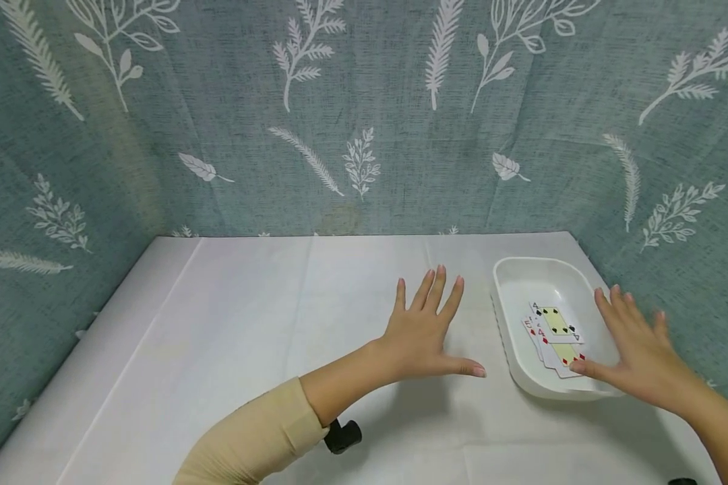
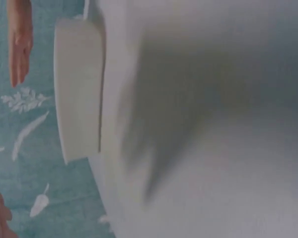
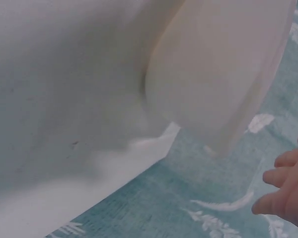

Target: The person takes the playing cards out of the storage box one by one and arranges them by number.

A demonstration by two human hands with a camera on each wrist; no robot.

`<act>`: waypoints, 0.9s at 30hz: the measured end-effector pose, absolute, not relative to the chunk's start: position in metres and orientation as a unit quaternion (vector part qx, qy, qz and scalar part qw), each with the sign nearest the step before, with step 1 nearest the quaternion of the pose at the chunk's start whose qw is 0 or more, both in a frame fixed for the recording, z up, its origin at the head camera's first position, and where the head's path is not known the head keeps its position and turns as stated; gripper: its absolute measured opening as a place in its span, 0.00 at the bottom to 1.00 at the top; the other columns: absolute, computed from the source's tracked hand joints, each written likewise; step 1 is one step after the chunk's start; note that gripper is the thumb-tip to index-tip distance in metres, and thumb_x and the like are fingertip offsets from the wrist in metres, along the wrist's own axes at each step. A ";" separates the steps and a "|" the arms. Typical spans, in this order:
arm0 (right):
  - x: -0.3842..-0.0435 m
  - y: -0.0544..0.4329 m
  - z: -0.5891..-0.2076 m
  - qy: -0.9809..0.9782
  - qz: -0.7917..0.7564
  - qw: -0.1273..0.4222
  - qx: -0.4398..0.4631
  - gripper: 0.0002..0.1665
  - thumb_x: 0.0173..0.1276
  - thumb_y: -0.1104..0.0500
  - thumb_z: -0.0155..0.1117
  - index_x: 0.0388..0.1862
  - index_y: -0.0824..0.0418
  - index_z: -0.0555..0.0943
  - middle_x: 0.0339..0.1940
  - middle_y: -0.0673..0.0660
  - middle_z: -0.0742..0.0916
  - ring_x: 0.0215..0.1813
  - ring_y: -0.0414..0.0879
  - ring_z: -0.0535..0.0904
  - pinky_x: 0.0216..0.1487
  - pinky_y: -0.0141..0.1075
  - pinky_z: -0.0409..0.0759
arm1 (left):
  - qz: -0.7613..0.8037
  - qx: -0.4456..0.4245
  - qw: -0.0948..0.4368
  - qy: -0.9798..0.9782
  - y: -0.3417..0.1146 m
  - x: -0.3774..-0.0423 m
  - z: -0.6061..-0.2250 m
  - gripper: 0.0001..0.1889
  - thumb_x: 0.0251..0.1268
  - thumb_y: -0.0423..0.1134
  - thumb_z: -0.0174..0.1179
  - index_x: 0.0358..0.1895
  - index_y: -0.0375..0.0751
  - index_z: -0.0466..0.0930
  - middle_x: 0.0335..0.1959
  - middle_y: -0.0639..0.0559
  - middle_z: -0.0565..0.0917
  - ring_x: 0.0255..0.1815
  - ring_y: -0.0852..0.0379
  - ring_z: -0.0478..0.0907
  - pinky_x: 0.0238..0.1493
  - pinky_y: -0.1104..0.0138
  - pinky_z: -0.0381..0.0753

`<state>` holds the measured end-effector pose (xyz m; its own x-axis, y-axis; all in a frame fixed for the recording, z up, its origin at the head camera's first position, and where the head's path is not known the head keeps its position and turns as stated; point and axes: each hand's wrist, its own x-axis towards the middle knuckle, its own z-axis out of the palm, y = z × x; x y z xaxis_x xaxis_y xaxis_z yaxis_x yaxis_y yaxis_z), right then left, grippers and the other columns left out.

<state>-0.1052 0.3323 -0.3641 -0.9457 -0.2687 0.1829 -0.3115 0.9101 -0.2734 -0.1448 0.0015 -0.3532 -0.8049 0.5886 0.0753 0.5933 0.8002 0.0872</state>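
Observation:
In the head view a white tub (image 1: 518, 350) stands on the right part of the table, with several playing cards (image 1: 557, 323) in an overlapping pile on its floor; black and red suit marks show. My right hand (image 1: 649, 357) is spread over the tub's right side, thumb overlapping the lower edge of the pile, nothing in its grasp. To the left of the tub my left hand (image 1: 421, 330) hovers above the table, fingers fanned out and thumb pointing at the tub, holding nothing. Both wrist views show the tub's outer wall (image 2: 79, 94) and part of a hand.
A white cloth covers the table (image 1: 249, 323). Green leaf-patterned fabric (image 1: 364, 162) rises behind it and along both sides, close to the tub's right. A black strap piece (image 1: 342, 436) sits under the left forearm in its beige sleeve (image 1: 261, 431).

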 end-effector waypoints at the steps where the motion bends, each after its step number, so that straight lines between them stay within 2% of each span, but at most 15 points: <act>1: -0.106 0.334 -0.365 -0.974 0.157 0.068 0.146 0.71 0.51 0.41 0.72 0.77 0.61 0.35 0.73 0.75 0.42 0.75 0.66 0.29 0.63 0.66 0.18 | -0.059 -0.311 0.018 -0.948 0.004 -0.145 -0.355 0.63 0.43 0.83 0.46 0.75 0.51 0.25 0.76 0.44 0.28 0.77 0.49 0.27 0.69 0.38 0.36; 5: -0.109 0.341 -0.369 -0.971 0.185 0.056 0.142 0.70 0.52 0.44 0.72 0.77 0.60 0.34 0.73 0.76 0.41 0.74 0.66 0.29 0.62 0.66 0.18 | -0.077 -0.313 0.004 -0.947 0.011 -0.142 -0.361 0.64 0.43 0.83 0.47 0.75 0.50 0.26 0.76 0.45 0.29 0.77 0.49 0.28 0.70 0.39 0.37; 12: -0.110 0.354 -0.376 -0.958 0.235 0.060 0.155 0.71 0.48 0.48 0.75 0.77 0.57 0.36 0.72 0.78 0.41 0.74 0.67 0.29 0.61 0.69 0.18 | -0.079 -0.320 0.013 -0.944 0.023 -0.140 -0.366 0.65 0.42 0.83 0.47 0.74 0.50 0.23 0.76 0.44 0.29 0.77 0.50 0.29 0.71 0.41 0.41; 17: -0.110 0.360 -0.383 -0.946 0.283 0.038 0.153 0.72 0.47 0.53 0.77 0.77 0.56 0.35 0.73 0.76 0.39 0.72 0.73 0.30 0.58 0.71 0.19 | -0.101 -0.320 0.014 -0.942 0.029 -0.140 -0.372 0.65 0.43 0.82 0.49 0.75 0.49 0.25 0.76 0.44 0.29 0.77 0.50 0.27 0.71 0.42 0.42; 19: -0.110 0.361 -0.386 -0.939 0.307 0.024 0.151 0.72 0.47 0.56 0.77 0.77 0.55 0.35 0.73 0.74 0.38 0.73 0.70 0.29 0.60 0.71 0.23 | -0.111 -0.319 0.012 -0.941 0.031 -0.139 -0.375 0.65 0.43 0.81 0.50 0.75 0.50 0.25 0.76 0.44 0.30 0.77 0.51 0.27 0.71 0.43 0.43; 20: -0.110 0.362 -0.388 -0.936 0.318 0.018 0.152 0.72 0.47 0.58 0.77 0.77 0.54 0.34 0.74 0.72 0.38 0.74 0.65 0.28 0.61 0.70 0.24 | -0.116 -0.319 0.010 -0.941 0.032 -0.139 -0.377 0.65 0.43 0.81 0.50 0.75 0.50 0.24 0.76 0.44 0.30 0.76 0.51 0.27 0.71 0.43 0.44; 22: -0.109 0.366 -0.392 -0.929 0.335 0.010 0.154 0.71 0.49 0.61 0.75 0.77 0.52 0.33 0.76 0.66 0.37 0.76 0.46 0.29 0.70 0.58 0.26 | -0.127 -0.319 0.006 -0.939 0.034 -0.139 -0.380 0.65 0.43 0.81 0.51 0.74 0.50 0.22 0.76 0.44 0.30 0.76 0.52 0.26 0.72 0.44 0.44; 24: -0.109 0.370 -0.395 -0.922 0.352 0.011 0.161 0.71 0.49 0.66 0.74 0.77 0.51 0.33 0.77 0.53 0.38 0.72 0.25 0.34 0.73 0.36 0.35 | -0.143 -0.319 0.001 -0.937 0.036 -0.139 -0.383 0.65 0.43 0.80 0.52 0.73 0.51 0.20 0.76 0.44 0.30 0.76 0.52 0.26 0.72 0.45 0.44; 25: -0.109 0.373 -0.397 -0.918 0.359 0.010 0.166 0.71 0.49 0.68 0.74 0.77 0.51 0.33 0.77 0.47 0.39 0.68 0.17 0.38 0.70 0.25 0.38 | -0.154 -0.319 -0.004 -0.935 0.037 -0.140 -0.384 0.65 0.43 0.80 0.52 0.73 0.51 0.20 0.76 0.44 0.30 0.76 0.52 0.26 0.72 0.45 0.44; 27: -0.110 0.377 -0.400 -0.910 0.375 0.006 0.177 0.70 0.50 0.71 0.71 0.77 0.52 0.33 0.75 0.35 0.41 0.62 0.11 0.46 0.59 0.11 0.43 | -0.177 -0.318 -0.016 -0.931 0.040 -0.141 -0.386 0.65 0.44 0.79 0.54 0.73 0.52 0.19 0.76 0.45 0.31 0.76 0.53 0.27 0.72 0.46 0.44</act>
<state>-0.1096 0.3775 -0.4000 -0.9375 -0.3171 0.1433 -0.3259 0.6556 -0.6812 -0.1411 0.0402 -0.3857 -0.7972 0.5978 0.0836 0.5868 0.7350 0.3398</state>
